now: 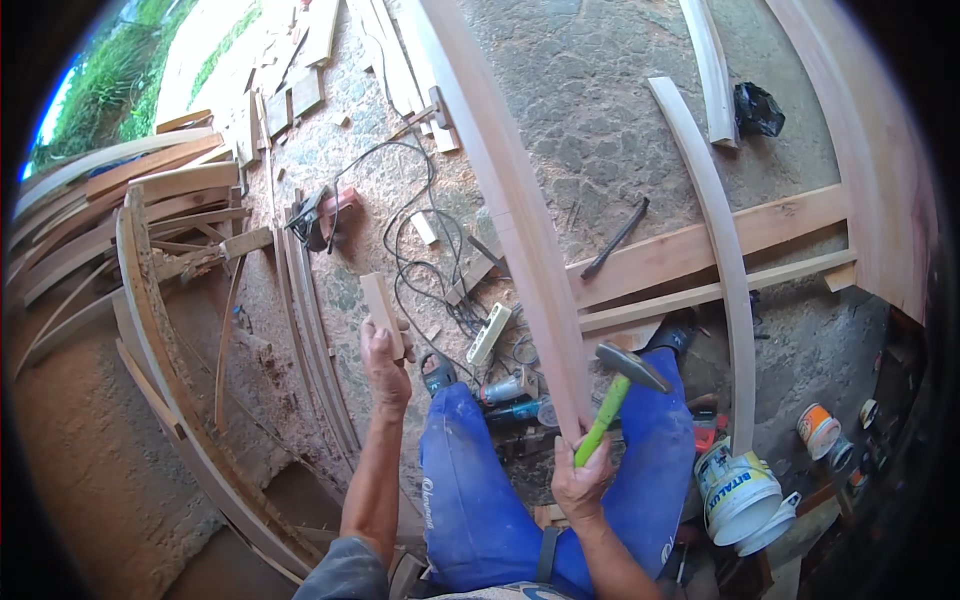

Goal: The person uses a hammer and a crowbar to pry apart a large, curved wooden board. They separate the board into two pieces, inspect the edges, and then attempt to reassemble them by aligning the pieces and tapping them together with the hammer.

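Observation:
My left hand is closed around a short wooden block, held up to the left of my knees. In my right hand is a hammer with a bright green handle, its grey metal head pointing up and away from me. A long, pale wooden beam runs from between my legs toward the far side, its near end just beyond my right hand. Whether that hand touches the beam, I cannot tell.
Stacked boards lie at the left beside a curved timber. A red power tool, black cables and a power strip lie on the ground. White buckets stand at the right, near a long curved strip.

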Demonstrator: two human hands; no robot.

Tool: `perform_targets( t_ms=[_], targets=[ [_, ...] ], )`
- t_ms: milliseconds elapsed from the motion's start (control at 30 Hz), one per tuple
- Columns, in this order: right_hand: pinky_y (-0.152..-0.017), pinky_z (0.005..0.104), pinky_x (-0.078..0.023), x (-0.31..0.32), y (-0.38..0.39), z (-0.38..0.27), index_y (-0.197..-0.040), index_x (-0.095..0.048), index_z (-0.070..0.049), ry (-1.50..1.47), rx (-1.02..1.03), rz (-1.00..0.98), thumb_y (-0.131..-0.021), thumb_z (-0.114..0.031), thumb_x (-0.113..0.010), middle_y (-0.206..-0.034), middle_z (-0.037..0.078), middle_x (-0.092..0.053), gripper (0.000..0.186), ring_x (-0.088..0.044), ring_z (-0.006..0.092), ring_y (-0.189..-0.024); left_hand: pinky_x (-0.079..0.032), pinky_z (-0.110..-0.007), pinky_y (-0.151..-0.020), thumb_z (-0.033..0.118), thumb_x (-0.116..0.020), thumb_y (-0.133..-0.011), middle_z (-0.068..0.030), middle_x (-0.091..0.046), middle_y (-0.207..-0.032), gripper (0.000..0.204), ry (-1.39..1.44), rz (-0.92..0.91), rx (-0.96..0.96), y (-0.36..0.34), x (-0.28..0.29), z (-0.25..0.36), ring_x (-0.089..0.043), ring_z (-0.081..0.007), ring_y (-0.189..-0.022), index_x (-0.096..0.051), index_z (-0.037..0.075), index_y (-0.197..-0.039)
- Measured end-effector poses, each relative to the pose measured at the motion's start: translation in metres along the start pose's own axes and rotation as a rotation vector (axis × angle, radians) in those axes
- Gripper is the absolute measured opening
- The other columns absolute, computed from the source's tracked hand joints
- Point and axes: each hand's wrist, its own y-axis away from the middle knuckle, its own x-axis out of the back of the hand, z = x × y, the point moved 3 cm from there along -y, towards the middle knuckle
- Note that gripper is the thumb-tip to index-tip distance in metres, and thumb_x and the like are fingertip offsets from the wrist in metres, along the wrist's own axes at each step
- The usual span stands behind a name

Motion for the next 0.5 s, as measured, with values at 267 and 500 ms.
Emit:
perform_targets(
  t_ms=[267, 500],
  targets=[
    [-0.072, 0.0427, -0.050, 0.011, -0.012, 0.023, -0.109, -0.048, 0.000, -0.390, -0.242, -0.041, -0.084, -0.017, -0.075, -0.086, 0.016, -0.058, 0.041, -0.062, 0.0338, -0.078, -0.043, -0.043, -0.101, 0.025, -0.064, -0.091, -0.0221, -0.052, -0.128, 0.063, -1.140, -0.288, -0.562, 0.055, -0.256, 0.176, -0.053, -0.0346, -0.116, -0.042, -0.009, -0.140],
    [-0.051, 0.0369, -0.050, 0.034, -0.084, 0.109, -0.099, -0.049, -0.002, -0.553, -0.880, 0.044, -0.095, -0.027, -0.061, -0.076, 0.018, -0.061, 0.027, -0.064, 0.0288, -0.055, -0.047, -0.049, -0.090, 0.029, -0.071, -0.085, -0.0261, -0.060, -0.111, 0.048, -1.598, -1.065, -0.512, -0.011, -0.377, 0.013, -0.056, -0.0416, -0.109, -0.053, -0.003, -0.116]
  ],
)
